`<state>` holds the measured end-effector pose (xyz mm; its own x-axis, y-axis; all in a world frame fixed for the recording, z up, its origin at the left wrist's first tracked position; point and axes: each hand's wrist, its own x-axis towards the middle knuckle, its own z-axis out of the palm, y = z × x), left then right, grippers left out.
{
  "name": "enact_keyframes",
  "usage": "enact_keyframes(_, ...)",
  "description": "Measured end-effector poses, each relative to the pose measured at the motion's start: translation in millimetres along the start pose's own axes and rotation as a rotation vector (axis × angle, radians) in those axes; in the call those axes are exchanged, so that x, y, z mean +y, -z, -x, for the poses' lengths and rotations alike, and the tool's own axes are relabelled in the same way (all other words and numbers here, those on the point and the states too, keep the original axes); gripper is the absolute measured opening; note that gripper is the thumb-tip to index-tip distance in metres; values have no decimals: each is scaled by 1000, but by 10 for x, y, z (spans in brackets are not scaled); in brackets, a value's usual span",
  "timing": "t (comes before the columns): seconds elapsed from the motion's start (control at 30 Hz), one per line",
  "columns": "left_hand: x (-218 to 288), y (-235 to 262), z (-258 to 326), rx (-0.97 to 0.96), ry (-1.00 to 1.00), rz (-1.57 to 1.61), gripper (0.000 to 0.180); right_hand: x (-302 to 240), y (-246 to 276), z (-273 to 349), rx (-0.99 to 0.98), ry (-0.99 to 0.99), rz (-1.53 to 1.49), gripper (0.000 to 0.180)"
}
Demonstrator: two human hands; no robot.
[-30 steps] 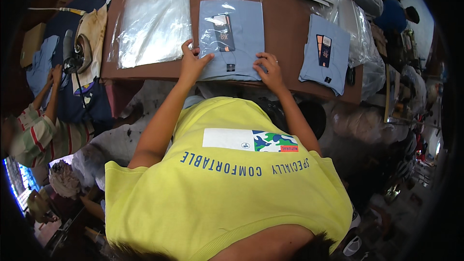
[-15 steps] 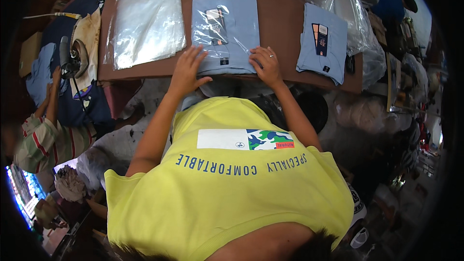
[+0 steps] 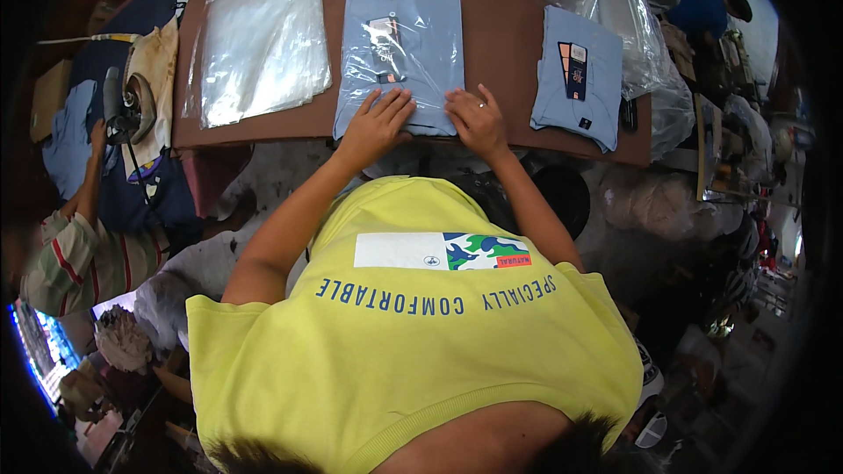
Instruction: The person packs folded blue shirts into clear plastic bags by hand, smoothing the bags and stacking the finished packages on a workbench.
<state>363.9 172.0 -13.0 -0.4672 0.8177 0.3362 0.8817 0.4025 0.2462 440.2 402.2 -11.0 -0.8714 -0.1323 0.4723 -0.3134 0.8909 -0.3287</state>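
bagged blue shirt (image 3: pixel 399 57) | near edge under both hands: left hand (image 3: pixel 379 123), right hand (image 3: pixel 475 120)

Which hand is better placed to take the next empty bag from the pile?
Left. The left hand rests on the bagged shirt beside the bag pile; the right hand lies on the far side.

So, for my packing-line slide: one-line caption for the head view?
Both hands, left hand and right hand, press a bagged light-blue shirt flat on a brown table.
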Motion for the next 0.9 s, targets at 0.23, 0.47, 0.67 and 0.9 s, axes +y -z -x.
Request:
enact_keyframes(0.23, 52, -115, -206, 168, 103, -9, 31, -30, 3, 12, 42, 0, 11, 8)
enact_keyframes(0.47, 43, -107, -476, 195, 117, -11, 26, -53, 31, 7, 77, -7, 29, 9)
enact_keyframes(0.67, -225, 134, -108, 127, 71, 31, 29, -58, 29, 20, 49, 32, 113, 12)
enact_keyframes(0.9, -318, 69, -45, 120, -10, -49, 21, -117, -35, -68, -18, 60, 134, 14)
